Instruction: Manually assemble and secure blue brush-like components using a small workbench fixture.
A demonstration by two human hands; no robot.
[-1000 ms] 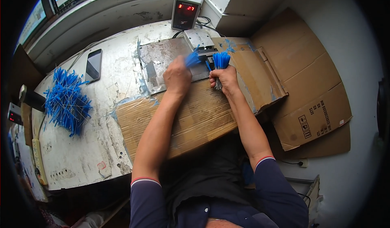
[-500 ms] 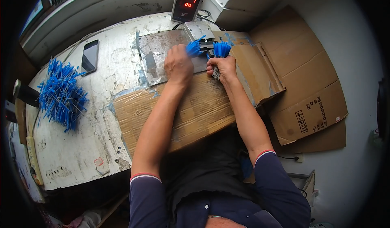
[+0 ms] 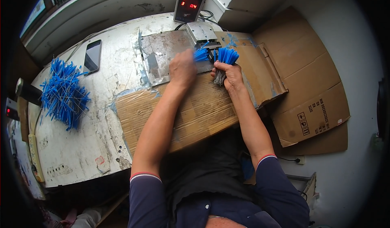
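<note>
My right hand is closed round a bundle of thin wires with blue sleeved ends. The blue ends point up and away from me, and the pale wire ends hang below the fingers. To its left, my left hand is smeared by motion over the metal plate. A second bunch of blue-ended wires sticks out from its fingers toward the right hand. Just beyond both bunches sits a small metal machine with a dark front, which the wires partly hide.
A large pile of blue-ended wires lies on the worn white table at left. Near it are a phone and a dark cylinder. A red-digit display box stands behind the machine. Cardboard covers the front edge.
My right hand and its bundle have shifted slightly right and nearer to me. The left hand has moved slightly right, still with its bunch. The display's red digits have changed.
</note>
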